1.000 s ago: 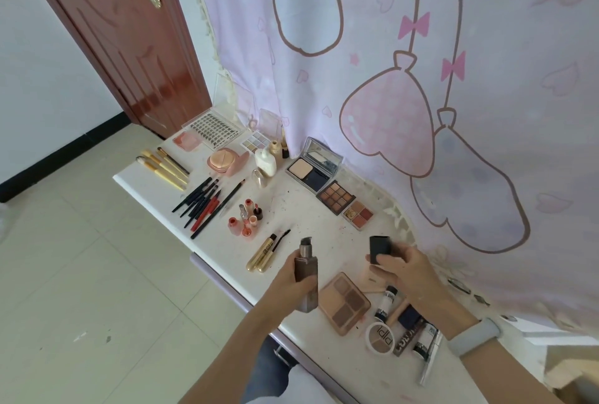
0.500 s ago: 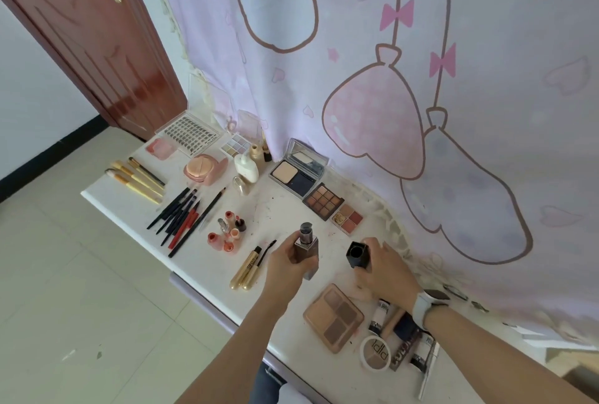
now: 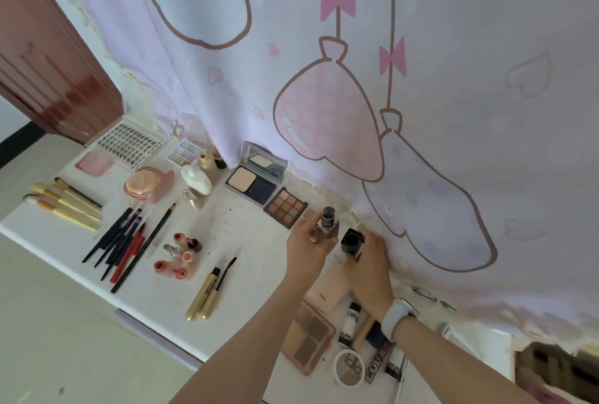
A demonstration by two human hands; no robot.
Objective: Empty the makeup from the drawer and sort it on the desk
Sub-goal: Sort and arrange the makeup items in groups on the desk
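- Makeup mostly lay sorted on the counter (image 3: 246, 235): brushes (image 3: 64, 202), pencils (image 3: 126, 238), lipsticks (image 3: 178, 257), palettes (image 3: 285, 207).
- My left hand (image 3: 308, 248) gripped the foundation bottle (image 3: 325, 225); my right hand (image 3: 369, 257) pinched its black cap (image 3: 351, 240) just beside it.
- I judged capping and placing remained; the drawer was unseen.

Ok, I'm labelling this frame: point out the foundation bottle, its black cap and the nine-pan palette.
foundation bottle (image 3: 326, 226), head view, on its square body.
black cap (image 3: 351, 239), head view, on its open top.
nine-pan palette (image 3: 286, 207), head view, on the centre pan.
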